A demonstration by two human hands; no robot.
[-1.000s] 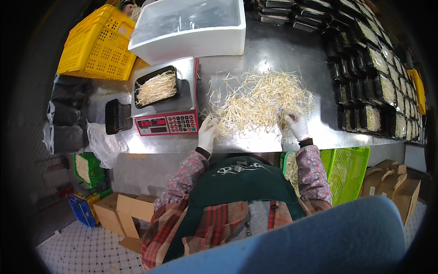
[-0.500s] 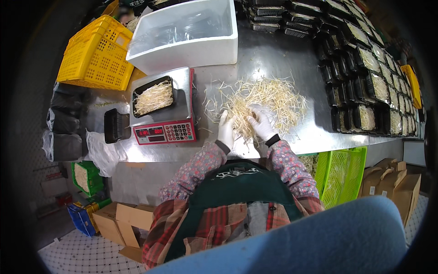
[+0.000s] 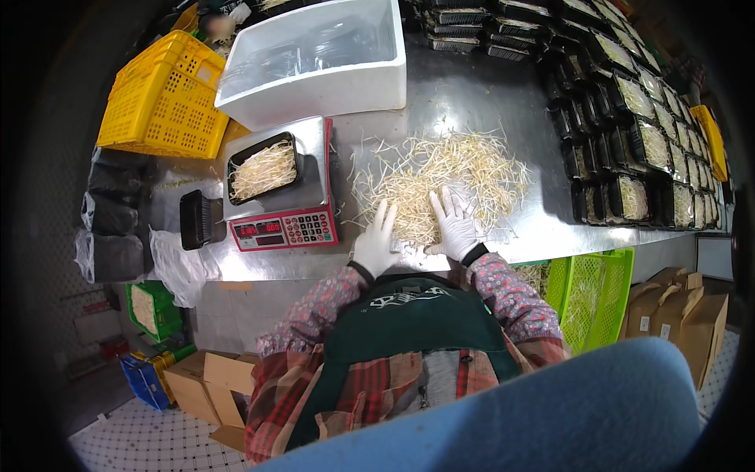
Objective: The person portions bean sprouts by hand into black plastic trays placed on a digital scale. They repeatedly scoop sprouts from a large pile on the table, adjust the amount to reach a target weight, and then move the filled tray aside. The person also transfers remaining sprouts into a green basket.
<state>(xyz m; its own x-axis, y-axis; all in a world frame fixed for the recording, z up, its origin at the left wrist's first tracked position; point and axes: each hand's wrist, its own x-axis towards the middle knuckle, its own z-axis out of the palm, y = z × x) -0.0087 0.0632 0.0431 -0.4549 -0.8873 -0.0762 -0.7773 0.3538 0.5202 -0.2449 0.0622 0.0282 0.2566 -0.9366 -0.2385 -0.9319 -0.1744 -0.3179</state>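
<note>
A loose heap of pale bean sprouts is spread on the steel table in front of me. Both of my hands wear white gloves. At the heap's near left edge, my left hand rests with its fingers stretched out. My right hand lies on the near side of the sprouts, fingers spread and holding nothing. To the left stands a red weighing scale with a lit display. On its metal plate sits a black tray filled with sprouts.
An empty black tray and a clear plastic bag lie left of the scale. Behind are a white foam box and a yellow crate. Filled trays stand stacked on the right. A green crate is below the table edge.
My hands have let go of the clump of sprouts they were gathering and have opened. The left hand has drawn back toward me, and the clump now lies flatter on the table.
</note>
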